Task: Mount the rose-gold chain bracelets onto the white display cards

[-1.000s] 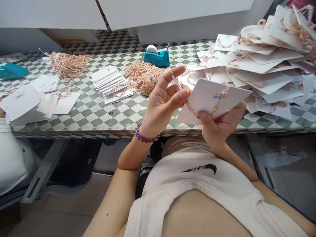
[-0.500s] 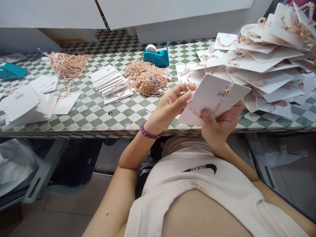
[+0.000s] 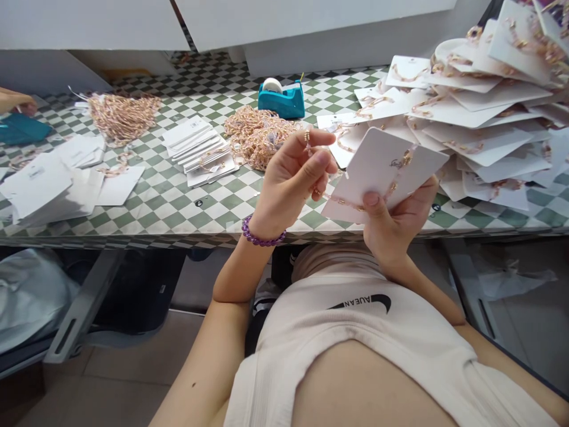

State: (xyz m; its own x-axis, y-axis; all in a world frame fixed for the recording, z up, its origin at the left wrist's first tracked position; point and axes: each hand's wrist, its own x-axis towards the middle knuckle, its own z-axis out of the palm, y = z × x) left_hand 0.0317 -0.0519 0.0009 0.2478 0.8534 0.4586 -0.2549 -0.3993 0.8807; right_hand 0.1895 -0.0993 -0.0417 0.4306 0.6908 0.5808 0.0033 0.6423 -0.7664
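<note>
In the head view my right hand (image 3: 395,216) grips a white jewellery card (image 3: 371,169), its thumb pressing on the front. A pink-and-gold beaded bracelet (image 3: 393,185) lies across the card and runs under that thumb. Its free end stretches left off the card to my left hand (image 3: 291,178), whose fingers are pinched around the strand. A purple bead bracelet (image 3: 262,232) circles my left wrist. Both hands are above the table's front edge. The card is tilted toward me, and the fingers behind it are hidden.
A heap of carded bracelets (image 3: 480,112) rises at the right. A loose bracelet pile (image 3: 258,136), a teal tape dispenser (image 3: 284,99) and a stack of white cards (image 3: 195,145) stand on the checked table (image 3: 178,216). Another person's hand (image 3: 20,102) is at the far left.
My left hand has moved left, away from the card, pulling the bracelet's end out past the card's edge. Another person's hand has come in at the far left.
</note>
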